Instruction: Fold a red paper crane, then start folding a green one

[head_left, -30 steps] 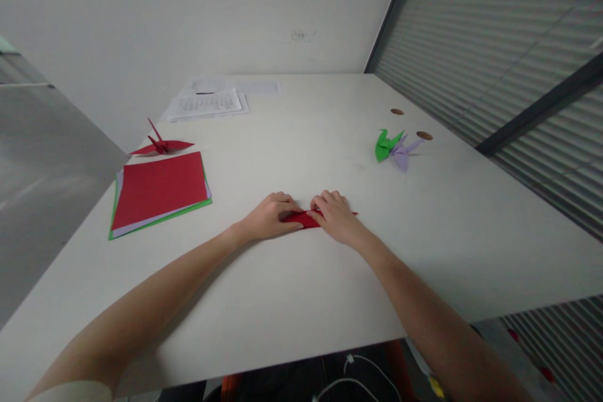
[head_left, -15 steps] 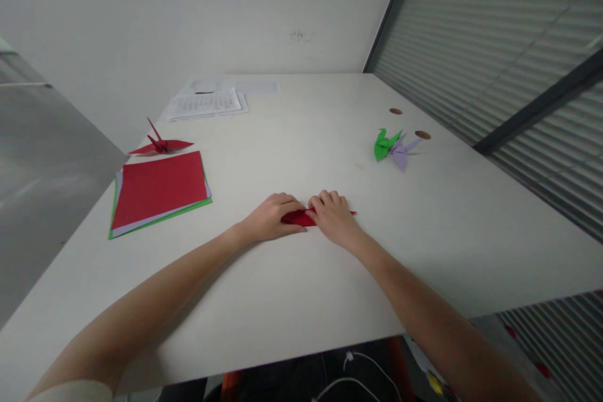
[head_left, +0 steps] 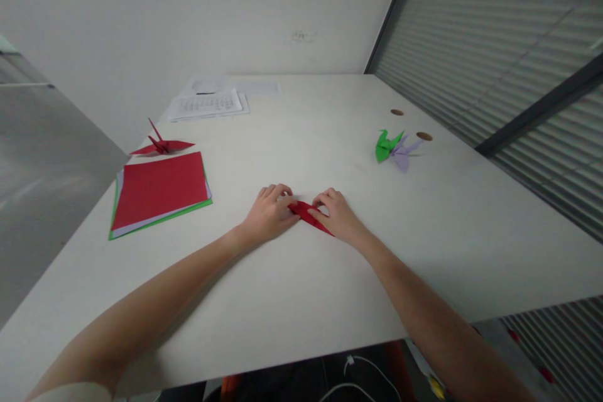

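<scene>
My left hand and right hand are pinching the red paper on the worktop; narrow folds are showing, further shaping is probably pending (they're hiding parts).

Seemingly an office: text-covered sheets at ten o'clock in the view on a broad white counter, slatted blinds at two, pale wall at twelve.

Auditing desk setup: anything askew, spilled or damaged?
The paper stack at left is askew: green and lilac edges jut beyond its red top sheet. A faint smudge marks the far wall. No spills; the held red paper looks undamaged where visible.
</scene>
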### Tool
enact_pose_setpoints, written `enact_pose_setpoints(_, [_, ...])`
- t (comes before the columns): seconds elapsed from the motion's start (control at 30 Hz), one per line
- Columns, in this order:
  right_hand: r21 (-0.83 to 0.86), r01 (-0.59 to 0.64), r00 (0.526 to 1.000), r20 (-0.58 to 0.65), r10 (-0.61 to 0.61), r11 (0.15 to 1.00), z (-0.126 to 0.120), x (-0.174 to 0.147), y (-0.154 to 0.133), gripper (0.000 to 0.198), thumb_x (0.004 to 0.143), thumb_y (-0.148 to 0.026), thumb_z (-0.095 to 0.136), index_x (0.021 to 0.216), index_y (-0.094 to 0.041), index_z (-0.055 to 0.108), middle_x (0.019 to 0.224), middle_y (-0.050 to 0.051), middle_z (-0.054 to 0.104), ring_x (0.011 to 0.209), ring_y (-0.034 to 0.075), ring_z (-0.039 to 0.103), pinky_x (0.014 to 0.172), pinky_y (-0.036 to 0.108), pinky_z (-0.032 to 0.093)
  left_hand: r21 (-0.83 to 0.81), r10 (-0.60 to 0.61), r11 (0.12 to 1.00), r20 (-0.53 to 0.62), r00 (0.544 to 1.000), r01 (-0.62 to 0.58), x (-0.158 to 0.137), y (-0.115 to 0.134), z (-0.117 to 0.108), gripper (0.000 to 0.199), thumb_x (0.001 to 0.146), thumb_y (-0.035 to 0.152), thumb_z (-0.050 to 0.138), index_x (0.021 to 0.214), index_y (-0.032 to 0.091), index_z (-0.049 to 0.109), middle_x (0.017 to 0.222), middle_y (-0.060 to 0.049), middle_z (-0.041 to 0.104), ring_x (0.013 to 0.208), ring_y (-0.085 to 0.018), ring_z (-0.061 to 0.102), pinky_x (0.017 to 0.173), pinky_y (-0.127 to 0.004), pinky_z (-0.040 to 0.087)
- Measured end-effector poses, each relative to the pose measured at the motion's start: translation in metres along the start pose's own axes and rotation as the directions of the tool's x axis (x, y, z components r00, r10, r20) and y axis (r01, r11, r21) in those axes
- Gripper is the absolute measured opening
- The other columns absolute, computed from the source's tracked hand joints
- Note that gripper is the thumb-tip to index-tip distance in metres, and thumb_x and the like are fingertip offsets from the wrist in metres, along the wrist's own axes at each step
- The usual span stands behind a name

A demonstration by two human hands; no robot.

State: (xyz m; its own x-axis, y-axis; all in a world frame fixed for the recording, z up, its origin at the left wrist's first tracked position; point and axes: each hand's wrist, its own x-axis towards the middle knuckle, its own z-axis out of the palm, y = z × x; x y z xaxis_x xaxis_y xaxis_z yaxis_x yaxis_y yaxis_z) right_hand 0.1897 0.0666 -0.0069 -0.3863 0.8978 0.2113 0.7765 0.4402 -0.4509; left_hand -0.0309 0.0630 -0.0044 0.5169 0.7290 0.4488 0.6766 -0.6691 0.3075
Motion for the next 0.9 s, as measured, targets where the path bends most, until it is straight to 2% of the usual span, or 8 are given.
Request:
enact_pose_setpoints(0.13, [0.197,-0.072,0.997,-0.009,0.075,0.978,-0.004,0.001,0.000,0.007,0.082,-0.025,0.064,0.081,-0.020,0.059,0.087,0.004,0.061,0.086,0.020,0.056,0.085,0.037,0.044,-0.076,-0.189,0.979,-0.010,0.982,0.188,0.002,-0.002,0.001,0.044,0.074,0.047,0.076,0.104,0.018,0.060,0.100,-0.008,0.059,0.096,-0.027,0.057,0.087,-0.045,0.045])
enact_pose_setpoints(0.23, [0.503,-0.153,0.986,0.019,0.167,0.851,-0.006,0.002,-0.006,0.014,0.082,-0.032,0.062,0.080,-0.021,0.054,0.078,0.000,0.061,0.073,0.016,0.057,0.072,0.032,0.047,-0.328,-0.310,0.912,-0.154,0.938,0.247,0.005,0.001,0.001,0.066,0.070,0.047,0.080,0.122,0.020,0.050,0.123,-0.013,0.052,0.108,-0.026,0.055,0.093,-0.046,0.046])
enact_pose_setpoints(0.3, [0.697,-0.178,0.969,0.003,0.246,0.694,-0.005,0.003,-0.013,0.023,0.079,-0.041,0.064,0.081,-0.022,0.051,0.075,-0.001,0.060,0.068,0.015,0.056,0.066,0.030,0.046,-0.567,-0.466,0.775,-0.216,0.858,0.279,0.008,0.007,0.000,0.084,0.065,0.045,0.083,0.134,0.023,0.041,0.137,-0.016,0.043,0.114,-0.026,0.054,0.092,-0.043,0.048])
enact_pose_setpoints(0.33, [0.772,-0.175,0.958,-0.010,0.286,0.612,-0.005,0.002,-0.018,0.027,0.077,-0.044,0.066,0.081,-0.022,0.050,0.074,-0.002,0.059,0.068,0.014,0.056,0.064,0.029,0.046,-0.685,-0.544,0.665,-0.173,0.821,0.296,0.011,0.011,0.000,0.087,0.064,0.044,0.083,0.136,0.024,0.038,0.138,-0.016,0.042,0.114,-0.026,0.056,0.090,-0.042,0.050])
enact_pose_setpoints(0.4, [0.877,-0.157,0.940,-0.008,0.341,0.454,-0.003,0.002,-0.027,0.033,0.073,-0.047,0.071,0.081,-0.023,0.050,0.073,-0.003,0.059,0.067,0.014,0.056,0.063,0.028,0.046,-0.854,-0.610,0.392,0.038,0.791,0.343,0.014,0.021,-0.001,0.081,0.068,0.044,0.080,0.135,0.021,0.041,0.128,-0.016,0.054,0.103,-0.024,0.063,0.085,-0.040,0.053])
enact_pose_setpoints(0.47, [0.931,-0.141,0.934,0.013,0.356,0.335,-0.001,0.000,-0.036,0.038,0.068,-0.047,0.077,0.078,-0.023,0.049,0.071,-0.003,0.059,0.066,0.013,0.057,0.064,0.028,0.047,-0.901,-0.569,0.228,0.183,0.802,0.368,0.017,0.029,-0.003,0.065,0.069,0.044,0.079,0.122,0.014,0.056,0.105,-0.013,0.068,0.087,-0.022,0.067,0.080,-0.039,0.054])
enact_pose_setpoints(0.6, [0.957,-0.166,0.935,0.076,0.346,0.237,0.000,-0.002,-0.044,0.042,0.058,-0.038,0.085,0.084,-0.023,0.056,0.068,-0.006,0.060,0.065,0.013,0.058,0.067,0.028,0.048,-0.931,-0.592,0.200,0.132,0.795,0.304,0.020,0.036,-0.006,0.035,0.067,0.042,0.079,0.085,0.013,0.073,0.081,-0.008,0.073,0.077,-0.020,0.066,0.075,-0.035,0.054])
enact_pose_setpoints(0.9, [0.946,-0.227,0.921,0.132,0.368,0.230,0.000,-0.001,-0.039,0.034,0.056,-0.038,0.086,0.077,-0.018,0.069,0.075,0.002,0.071,0.068,0.014,0.062,0.071,0.031,0.048,-0.926,-0.588,0.206,0.140,0.797,0.315,0.022,0.037,-0.011,0.030,0.067,0.040,0.078,0.077,0.012,0.076,0.072,-0.007,0.073,0.066,-0.017,0.064,0.067,-0.030,0.052])
